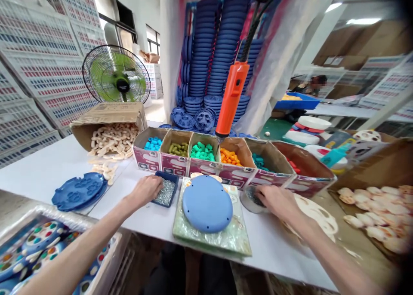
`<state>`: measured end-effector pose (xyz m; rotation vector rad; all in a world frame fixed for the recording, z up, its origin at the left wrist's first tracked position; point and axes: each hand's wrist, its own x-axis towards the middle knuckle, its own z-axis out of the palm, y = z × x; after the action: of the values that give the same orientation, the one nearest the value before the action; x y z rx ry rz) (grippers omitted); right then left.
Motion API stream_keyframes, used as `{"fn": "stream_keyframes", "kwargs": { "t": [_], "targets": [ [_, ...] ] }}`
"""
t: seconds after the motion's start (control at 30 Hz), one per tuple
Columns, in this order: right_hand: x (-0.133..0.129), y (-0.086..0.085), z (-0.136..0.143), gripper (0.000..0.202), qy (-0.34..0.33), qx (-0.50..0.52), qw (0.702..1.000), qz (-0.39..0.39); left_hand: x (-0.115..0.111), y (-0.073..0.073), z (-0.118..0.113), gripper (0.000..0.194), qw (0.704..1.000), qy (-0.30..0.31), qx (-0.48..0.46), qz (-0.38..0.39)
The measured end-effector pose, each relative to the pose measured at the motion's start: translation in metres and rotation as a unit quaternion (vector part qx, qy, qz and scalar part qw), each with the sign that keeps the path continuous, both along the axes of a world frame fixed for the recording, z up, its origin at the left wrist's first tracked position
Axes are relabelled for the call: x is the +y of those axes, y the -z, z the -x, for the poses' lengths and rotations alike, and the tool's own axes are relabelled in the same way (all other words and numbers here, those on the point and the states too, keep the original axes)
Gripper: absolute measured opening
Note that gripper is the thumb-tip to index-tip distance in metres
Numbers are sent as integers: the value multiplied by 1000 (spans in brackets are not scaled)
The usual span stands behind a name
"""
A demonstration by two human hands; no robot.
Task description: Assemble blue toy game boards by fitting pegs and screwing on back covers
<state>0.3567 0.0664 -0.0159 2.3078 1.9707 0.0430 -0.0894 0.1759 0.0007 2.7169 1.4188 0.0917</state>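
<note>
My left hand (149, 188) is at the dark blue tray (175, 178), its fingers bunched over small silver screws (166, 192). What its fingertips hold, if anything, is too small to make out. On the right, the fingers of my right hand (272, 199) dip, curled together, into a round tub (248, 204) with dark small pieces; their tips are hidden. Between the hands a round blue plastic disc (207, 204) with small holes around its edge lies on a plastic-wrapped green pad (211, 242). Pale pieces stick out behind the disc. An orange electric screwdriver (232, 98) hangs tip down above the boxes.
A row of cardboard boxes (206, 167) holds coloured plastic parts. At left are blue moulded discs (79, 191), a carton (108, 113) of cream parts, a fan (116, 75) and a crate (118, 252) of finished-looking toys. Cream parts (382, 215) fill the right-hand carton. A person (318, 84) sits beyond.
</note>
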Motion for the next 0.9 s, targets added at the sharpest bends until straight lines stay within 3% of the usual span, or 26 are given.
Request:
{"fn": "stream_keyframes", "kwargs": {
  "t": [0.17, 0.37, 0.43, 0.5, 0.57, 0.63, 0.73, 0.9],
  "targets": [
    [1, 6, -7, 14, -18, 86, 995, -50, 2, 4, 6, 21, 998, -12, -64, 24],
    [0, 7, -17, 27, -43, 236, 966, -98, 2, 7, 9, 18, 982, -4, -180, 51],
    [-3, 3, -14, 38, -40, 329, 936, -121, 1, 9, 8, 20, 977, -1, -207, 59],
    [-8, -3, -4, 45, 0, 443, 882, -162, 1, 10, 7, 24, 973, 2, -221, 64],
    [-11, -10, 12, 45, 49, 529, 823, -201, 1, 9, 7, 26, 974, 3, -221, 58],
    [-13, -20, 32, 42, 65, 561, 796, -218, 1, 8, 9, 25, 976, 5, -213, 45],
    [-8, -36, 62, 38, 38, 580, 789, -197, 2, 8, 12, 24, 980, 10, -195, 29],
    [17, -58, 101, 31, -50, 571, 811, -117, 3, 12, 16, 26, 984, 20, -176, 19]
  ]
}}
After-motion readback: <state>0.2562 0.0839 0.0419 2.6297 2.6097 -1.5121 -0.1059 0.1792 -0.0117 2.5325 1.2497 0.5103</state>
